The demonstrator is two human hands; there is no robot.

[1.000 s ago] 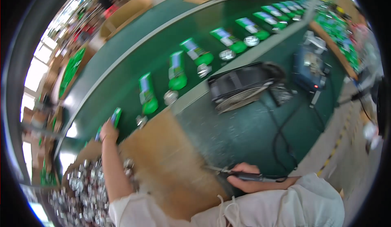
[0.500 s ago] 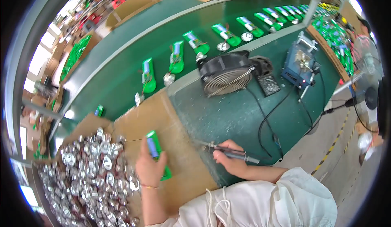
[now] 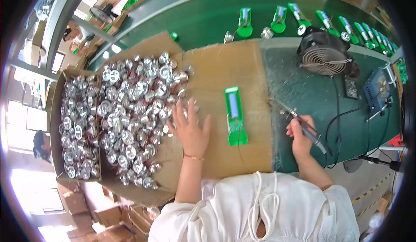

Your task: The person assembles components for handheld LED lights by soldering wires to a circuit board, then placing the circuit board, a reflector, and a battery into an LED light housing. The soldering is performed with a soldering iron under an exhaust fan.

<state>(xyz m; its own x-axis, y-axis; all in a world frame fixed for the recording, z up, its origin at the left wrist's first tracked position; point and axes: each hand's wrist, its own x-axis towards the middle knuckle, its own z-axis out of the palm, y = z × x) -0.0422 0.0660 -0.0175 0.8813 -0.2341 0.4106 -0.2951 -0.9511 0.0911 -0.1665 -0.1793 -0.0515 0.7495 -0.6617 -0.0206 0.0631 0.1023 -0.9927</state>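
My left hand (image 3: pixel 189 131) is open, fingers spread at the right edge of a heap of silver, round lamp-like parts (image 3: pixel 138 90) with red wires. Whether a fingertip touches one of them I cannot tell. To the right of this hand, a green plastic casing (image 3: pixel 237 135) lies on the brown cardboard sheet (image 3: pixel 208 77); it carries a pale blue cylindrical cell and thin wires. My right hand (image 3: pixel 302 138) grips a soldering iron (image 3: pixel 316 141), whose tip points up and left over the cardboard's right edge, apart from the casing.
Similar green casings (image 3: pixel 245 23) with silver parts stand in a row along the green bench at the back. A black fan (image 3: pixel 323 53) and a blue soldering station (image 3: pixel 377 90) occupy the right side, with cables (image 3: pixel 338 125) running nearby. Cardboard boxes (image 3: pixel 78 125) hold the silver parts.
My left hand has let go of the green casing and moved left to the heap, fingers spread. The casing now lies alone on the cardboard. The whole view has turned leftward; the soldering iron stays gripped.
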